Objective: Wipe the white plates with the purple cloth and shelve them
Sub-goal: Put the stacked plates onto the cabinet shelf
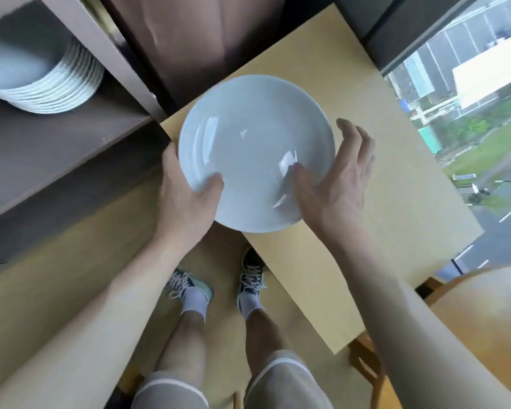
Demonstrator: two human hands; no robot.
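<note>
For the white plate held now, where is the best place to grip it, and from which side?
Probably the rim, from opposite sides: the plate is round, shallow and held face up. The left hand already grips its left edge, thumb on top; the right hand lies at the right edge.

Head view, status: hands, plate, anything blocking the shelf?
Left hand grips the white plate at its rim, thumb on top. Right hand open against the opposite edge. Plate stack on the shelf; purple cloth not in view. Nothing blocking.
</note>
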